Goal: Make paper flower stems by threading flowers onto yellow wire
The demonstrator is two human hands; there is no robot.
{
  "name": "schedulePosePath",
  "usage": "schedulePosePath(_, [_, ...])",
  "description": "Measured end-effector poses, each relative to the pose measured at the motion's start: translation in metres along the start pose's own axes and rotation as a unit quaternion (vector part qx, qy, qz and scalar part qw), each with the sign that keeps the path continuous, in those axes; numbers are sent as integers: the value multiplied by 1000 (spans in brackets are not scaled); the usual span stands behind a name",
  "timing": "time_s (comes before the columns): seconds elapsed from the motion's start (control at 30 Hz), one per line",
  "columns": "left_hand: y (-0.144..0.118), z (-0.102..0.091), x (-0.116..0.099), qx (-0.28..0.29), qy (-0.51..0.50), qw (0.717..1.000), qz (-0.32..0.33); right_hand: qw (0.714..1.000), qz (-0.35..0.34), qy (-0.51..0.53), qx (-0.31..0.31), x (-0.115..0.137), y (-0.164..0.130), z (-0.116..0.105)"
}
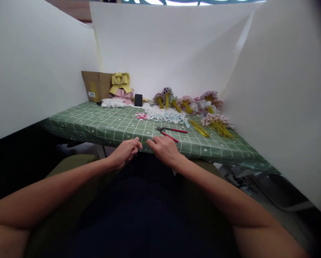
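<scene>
My left hand and my right hand meet at the near edge of the green checked table. Both pinch a thin yellow-green wire stem that spans the small gap between their fingertips. Just beyond my right hand lie red-handled pliers with their jaws pointing left. Further back is a scatter of small white, pale blue and pink paper blossoms.
Bundles of small flowers on yellow stems line the back right, with loose yellow stems in front. A cardboard piece, a yellow bow and a black phone stand at the back left. White boards wall in the table.
</scene>
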State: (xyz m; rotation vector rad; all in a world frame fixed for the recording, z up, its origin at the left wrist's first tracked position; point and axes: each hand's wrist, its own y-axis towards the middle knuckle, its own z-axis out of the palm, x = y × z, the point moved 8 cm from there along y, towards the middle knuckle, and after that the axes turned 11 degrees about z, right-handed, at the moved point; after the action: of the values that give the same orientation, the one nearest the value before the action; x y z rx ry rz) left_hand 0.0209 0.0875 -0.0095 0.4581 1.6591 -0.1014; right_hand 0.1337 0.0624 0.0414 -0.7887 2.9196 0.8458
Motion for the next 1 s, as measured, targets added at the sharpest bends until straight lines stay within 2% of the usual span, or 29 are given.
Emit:
schedulePosePath(0.07, [0,-5,-21,8,95,992,79,994,24,96,37,-6,2,-3])
schedulePosePath(0.1, [-1,-8,-36,9,154,979,132,982,31,175,65,-9,3,-6])
schedulePosePath(0.13, [-4,-10,-52,7,209,960,187,959,34,265,99,-11,4,-8])
schedulePosePath(0.2, [-10,-12,-79,10,289,916,278,884,24,427,191,-11,4,-11])
schedulePosePath(0.23, [-12,-12,-87,16,313,900,303,846,16,476,237,-10,3,-11])
schedulePosePath(0.27, [-13,-12,-90,23,326,892,313,823,11,500,269,-8,2,-11])
schedulePosePath(0.3, [-12,-12,-89,27,328,892,310,821,12,498,281,-8,2,-8])
schedulePosePath(0.33, [-9,-12,-84,31,318,901,292,841,21,471,266,-11,3,-5])
schedulePosePath(0.37, [-5,-12,-74,35,293,920,256,877,38,422,227,-15,5,-2])
schedulePosePath(0.43, [2,-10,-44,40,199,969,143,956,74,264,106,-22,7,0])
schedulePosePath(0.47, [4,-9,-27,33,135,987,76,980,62,179,61,-19,6,0])
schedulePosePath(0.53, [4,-4,-2,24,22,999,-15,999,21,48,6,-7,2,2])
schedulePosePath(0.57, [3,-2,4,21,-10,999,-33,1000,2,15,0,-2,0,3])
schedulePosePath(0.63, [3,-1,2,34,-1,999,-18,1000,-1,13,6,-1,-2,3])
schedulePosePath(0.67, [4,-2,-5,41,37,998,12,999,12,46,14,-3,-1,1])
schedulePosePath(0.73, [4,-8,-30,45,152,981,110,982,31,182,50,-10,2,-4])
schedulePosePath(0.77, [2,-10,-46,43,214,960,175,959,32,271,82,-13,4,-5])
schedulePosePath(0.83, [-6,-10,-76,37,312,900,301,888,22,426,174,-12,6,-6])
schedulePosePath(0.87, [-10,-9,-87,37,341,874,343,855,15,471,219,-11,6,-5])
schedulePosePath(0.9, [-12,-8,-92,36,356,860,365,837,13,487,249,-10,5,-4])
schedulePosePath(0.93, [-12,-8,-92,37,354,861,363,841,19,478,253,-11,5,-3])
schedulePosePath(0.97, [-9,-9,-86,39,335,880,335,865,35,445,229,-14,6,-2])
schedulePosePath(1.0, [-4,-10,-74,39,298,911,282,901,54,390,181,-19,8,-2])
